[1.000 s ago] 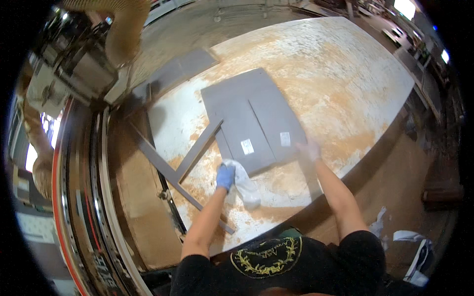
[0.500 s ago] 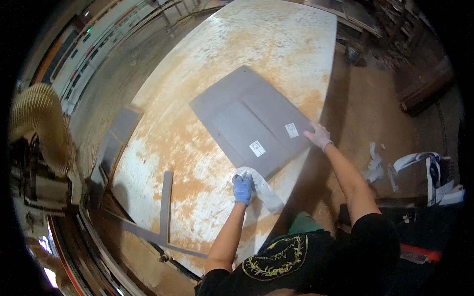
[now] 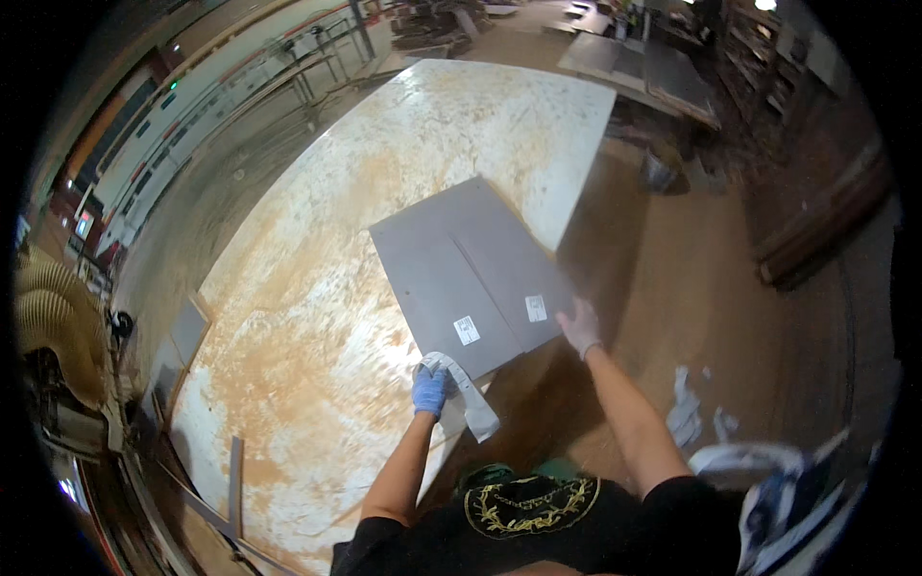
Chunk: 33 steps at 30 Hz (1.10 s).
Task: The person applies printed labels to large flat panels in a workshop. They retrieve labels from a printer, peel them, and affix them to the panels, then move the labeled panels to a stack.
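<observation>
Two flat grey panels lie against each other on the big white table (image 3: 327, 317), a left panel (image 3: 427, 278) and a right panel (image 3: 504, 259). Each carries a small white printed label near its near end. Their near right part sticks out past the table's edge. My left hand (image 3: 429, 391), in a blue glove, is closed on a curling white paper strip (image 3: 473, 408) at the near left corner of the panels. My right hand (image 3: 580, 328), in a pale thin glove, grips the right panel's outer edge; its fingertips lie on top.
Brown dust covers much of the table. Narrow grey offcuts (image 3: 236, 485) lie at its near left. A ribbed hose (image 3: 62, 322) and machinery stand at left. White scraps (image 3: 684, 408) lie on the floor at right, with a bucket (image 3: 660, 168) farther off.
The panels have shifted toward the table's right edge and turned slightly, so more of them overhangs. Both hands moved along with them, the left still holding the paper strip. The view has swung too.
</observation>
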Available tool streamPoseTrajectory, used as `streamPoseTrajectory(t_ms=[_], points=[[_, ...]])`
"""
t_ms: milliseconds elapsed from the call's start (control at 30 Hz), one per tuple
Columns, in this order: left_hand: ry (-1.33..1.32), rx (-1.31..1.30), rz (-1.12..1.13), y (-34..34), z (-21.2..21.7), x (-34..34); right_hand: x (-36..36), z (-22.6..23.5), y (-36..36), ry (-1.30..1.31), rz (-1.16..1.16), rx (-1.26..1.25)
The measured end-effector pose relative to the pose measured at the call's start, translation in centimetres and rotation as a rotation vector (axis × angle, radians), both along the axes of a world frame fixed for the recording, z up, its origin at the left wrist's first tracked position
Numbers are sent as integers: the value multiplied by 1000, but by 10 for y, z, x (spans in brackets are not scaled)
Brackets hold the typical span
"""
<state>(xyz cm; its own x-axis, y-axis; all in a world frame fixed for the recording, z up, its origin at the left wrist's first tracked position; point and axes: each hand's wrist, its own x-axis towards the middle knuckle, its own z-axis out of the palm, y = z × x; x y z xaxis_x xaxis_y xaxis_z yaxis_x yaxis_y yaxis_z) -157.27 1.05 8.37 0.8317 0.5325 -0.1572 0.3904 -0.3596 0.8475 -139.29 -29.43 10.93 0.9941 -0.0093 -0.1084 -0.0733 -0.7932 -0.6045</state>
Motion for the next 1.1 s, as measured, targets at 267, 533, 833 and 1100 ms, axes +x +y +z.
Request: streamPoseTrajectory(t_ms=[267, 533, 833, 1100], points=[[92, 175, -45, -84, 11, 194, 208, -12, -76, 44, -11, -47], [176, 201, -84, -176, 1, 436, 438, -14, -171, 61, -39, -27], [86, 196, -34, -281, 1, 675, 703, -39, -271, -111, 46, 105], [43, 257, 160, -383, -11, 898, 963, -13, -324, -141, 177, -37]])
